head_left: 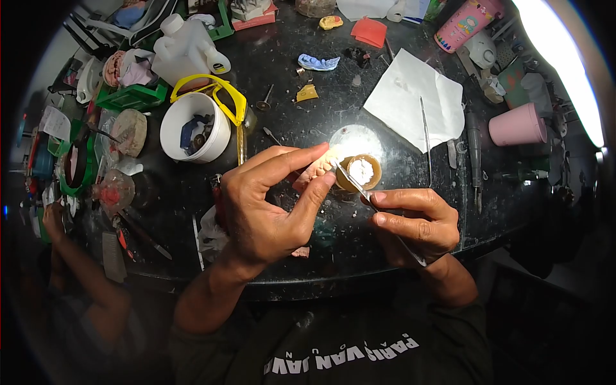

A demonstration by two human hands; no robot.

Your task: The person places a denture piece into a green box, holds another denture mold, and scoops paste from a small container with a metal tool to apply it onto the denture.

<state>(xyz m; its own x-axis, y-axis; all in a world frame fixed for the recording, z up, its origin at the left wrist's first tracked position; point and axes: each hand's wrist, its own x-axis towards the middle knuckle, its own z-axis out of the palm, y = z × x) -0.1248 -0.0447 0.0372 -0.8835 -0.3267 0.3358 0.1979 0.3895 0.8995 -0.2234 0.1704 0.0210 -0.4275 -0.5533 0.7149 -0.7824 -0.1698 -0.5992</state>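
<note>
Between thumb and index finger, my left hand (273,199) grips a small dental model (317,169) with a pink base and pale teeth. My right hand (417,224) is closed around a thin metal tool (404,246), held like a pen, its tip at the teeth of the model. Just behind the tool's tip stands a small yellowish cup (375,180) with white material (360,170) in it. A bright round patch of light falls on the dark table around the cup.
A white tub (222,131) and a yellow frame (235,102) stand left of the hands. White paper (401,96) with a thin tool (425,128) lies at the right, near a handpiece (474,154) and pink cup (518,124). Another person's arm (83,263) is at far left.
</note>
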